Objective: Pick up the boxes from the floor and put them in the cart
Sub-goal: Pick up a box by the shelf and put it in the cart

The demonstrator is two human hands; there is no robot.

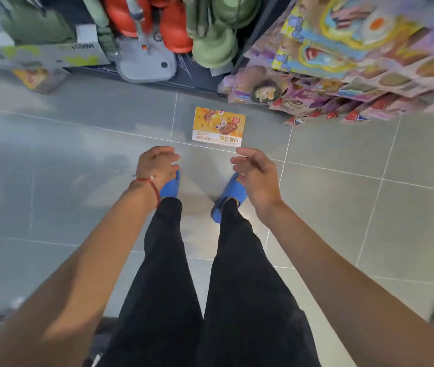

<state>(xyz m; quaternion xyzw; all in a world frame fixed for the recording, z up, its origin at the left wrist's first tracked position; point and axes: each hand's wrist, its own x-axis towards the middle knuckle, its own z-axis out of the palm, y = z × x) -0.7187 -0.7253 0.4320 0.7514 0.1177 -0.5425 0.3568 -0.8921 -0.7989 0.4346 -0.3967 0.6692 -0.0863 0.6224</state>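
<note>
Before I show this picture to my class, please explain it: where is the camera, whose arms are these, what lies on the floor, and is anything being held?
There is no machine here. A person wears one wide-angle camera on the head, so you look down along their own arms and legs. The left hand, with a red string bracelet on its wrist, and the right hand are held out in front, fingers loosely curled. Both hold nothing. On the grey tiled floor, just ahead of the blue slippers, an orange printed box lies flat, and neither hand touches it. Colourful packets fill the shelf on the right. No cart shows in this view.
</note>
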